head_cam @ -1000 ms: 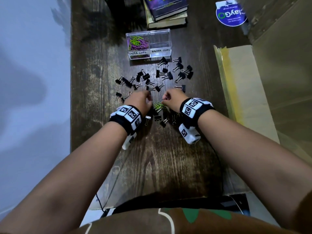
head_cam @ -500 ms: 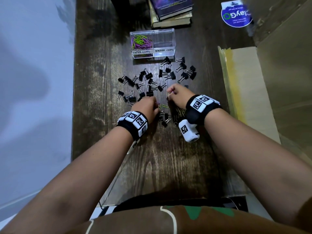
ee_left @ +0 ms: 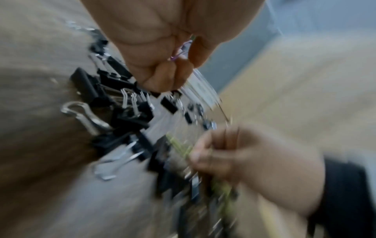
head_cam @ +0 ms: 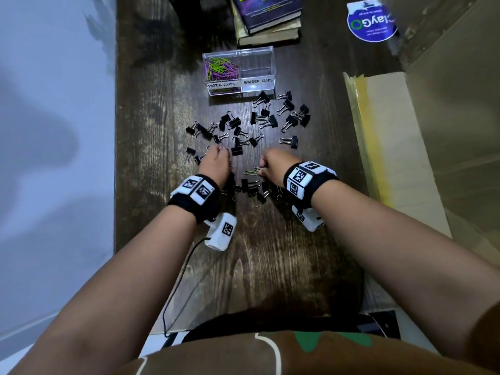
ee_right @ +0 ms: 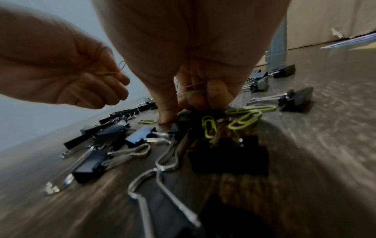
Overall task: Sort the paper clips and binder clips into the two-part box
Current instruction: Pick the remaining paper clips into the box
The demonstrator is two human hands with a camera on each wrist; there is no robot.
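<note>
Right hand (head_cam: 273, 165) is nearer the loose work: a few lime-green wire paper clips (ee_right: 242, 117) lie flat on the dark wood-grain desk (head_cam: 270, 253), touching its fingertips (ee_right: 167, 119), w/ one more green clip (head_cam: 250, 172) lying in the gap between the two hands, long axis running roughly left-right toward the left hand. Right fingers are curled tight, thumb pressed down at the desk, and thin green wire shows across the curled fingers, so it already holds clips. Left hand (head_cam: 215, 165) is lifted just off the desk, fingers closed narrow round purple and green clips (ee_left: 183, 48); that wrist view is blurred, so count unknown.

Black binder clips w/ silver wire handles (head_cam: 270, 120) lie scattered between the hands and the clear two-part plastic box (head_cam: 240, 70), which sits farther up the desk. Its left half, labelled PAPER CLIPS, holds a purple/green heap; the right half, BINDER CLIPS, looks bare.

Judgement: next pick is likely the green clip between the hands. Thin slick wire flat on wood probably needs a nail under one end, and neighbouring binder handles could snag.
</note>
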